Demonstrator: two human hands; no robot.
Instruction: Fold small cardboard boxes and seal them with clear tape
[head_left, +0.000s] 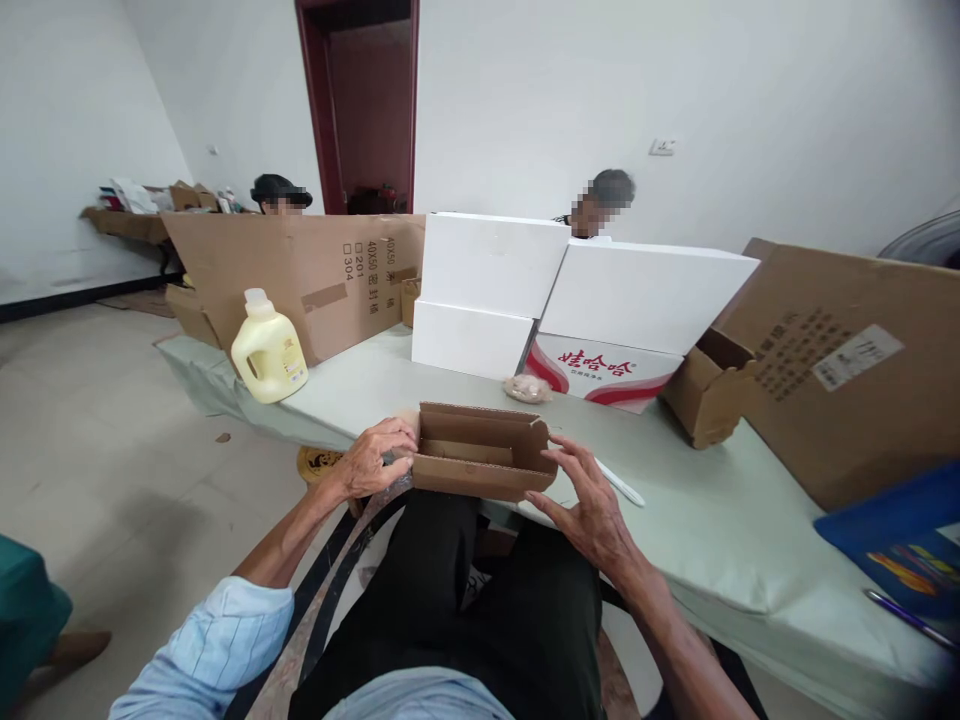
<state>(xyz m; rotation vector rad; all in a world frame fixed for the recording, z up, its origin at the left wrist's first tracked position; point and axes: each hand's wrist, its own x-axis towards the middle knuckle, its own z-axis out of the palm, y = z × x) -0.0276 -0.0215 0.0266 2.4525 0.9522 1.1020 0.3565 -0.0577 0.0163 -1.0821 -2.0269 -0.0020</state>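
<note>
- The box (480,479) is mid-frame at the near edge of the tabletop (697,510), directly between the hands, its long axis running left to right.
- Left hand (375,458): fingers bent around the box's left end, gripping it.
- Right hand (592,505): thumb and fingers spread about the right end; whether they grip, I cannot tell. Neither hand is clearly nearer.
- The box is uncovered on top, its inner bottom showing.
- Right of centre, a carton (720,405) tilts, contents hidden.
- Left of centre, a jug (283,352) stands upright, its fill level unclear.
</note>
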